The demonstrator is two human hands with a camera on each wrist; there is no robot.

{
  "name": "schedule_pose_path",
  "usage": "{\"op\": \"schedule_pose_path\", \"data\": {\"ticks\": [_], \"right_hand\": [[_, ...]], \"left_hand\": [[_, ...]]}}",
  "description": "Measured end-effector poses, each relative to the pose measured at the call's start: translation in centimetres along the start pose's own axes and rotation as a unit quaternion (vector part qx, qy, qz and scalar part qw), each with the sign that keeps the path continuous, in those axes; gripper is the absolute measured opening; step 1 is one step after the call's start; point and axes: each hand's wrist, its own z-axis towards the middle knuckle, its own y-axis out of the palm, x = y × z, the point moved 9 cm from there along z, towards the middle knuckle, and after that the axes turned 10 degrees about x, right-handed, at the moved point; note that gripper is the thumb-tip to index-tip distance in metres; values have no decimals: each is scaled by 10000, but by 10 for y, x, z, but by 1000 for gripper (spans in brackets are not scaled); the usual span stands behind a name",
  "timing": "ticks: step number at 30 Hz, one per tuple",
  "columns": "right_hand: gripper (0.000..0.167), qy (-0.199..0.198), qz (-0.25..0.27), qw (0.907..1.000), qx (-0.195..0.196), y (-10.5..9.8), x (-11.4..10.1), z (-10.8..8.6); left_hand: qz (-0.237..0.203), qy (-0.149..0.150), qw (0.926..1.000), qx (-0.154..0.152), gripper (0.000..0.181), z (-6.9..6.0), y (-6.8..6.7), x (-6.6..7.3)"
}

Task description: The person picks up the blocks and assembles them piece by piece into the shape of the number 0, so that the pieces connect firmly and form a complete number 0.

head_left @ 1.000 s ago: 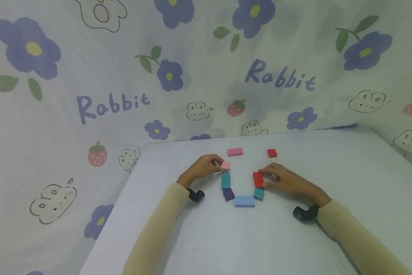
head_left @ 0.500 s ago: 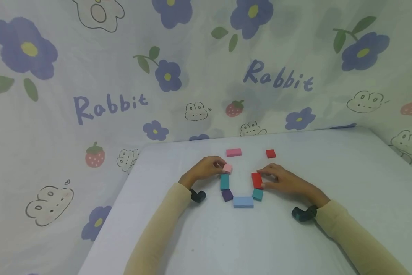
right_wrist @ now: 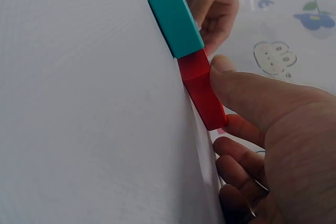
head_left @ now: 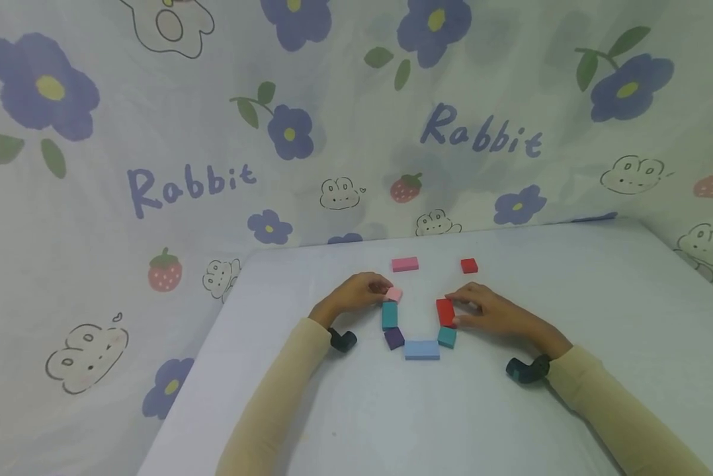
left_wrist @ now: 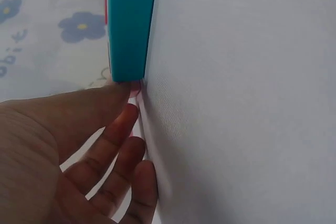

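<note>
With thumb and fingers, my left hand pinches a small pink block, tilted at the far end of a teal block. In the left wrist view that teal block hides most of the pink one. Across the gap, my right hand grips a long red block by its ends, thumb at the near end. The red block's near end meets a small teal block, also visible in the right wrist view. A purple block and a light blue block join the curve.
Farther back on the white table lie a long pink block and a small red block. A printed curtain rises behind the table. Dark wrist bands sit by both sleeves.
My left hand has brought the pink block slightly right and nearer, against the teal block's far end, turning it a little. My right hand stays at the red block.
</note>
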Motion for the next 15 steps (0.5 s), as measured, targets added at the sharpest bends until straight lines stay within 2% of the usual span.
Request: {"op": "schedule_pose_path", "data": {"ticks": [15], "right_hand": [[63,22,58,10000,-12,-1,0,0]], "left_hand": [[-20,58,10000,47,30,1,1,-4]]}}
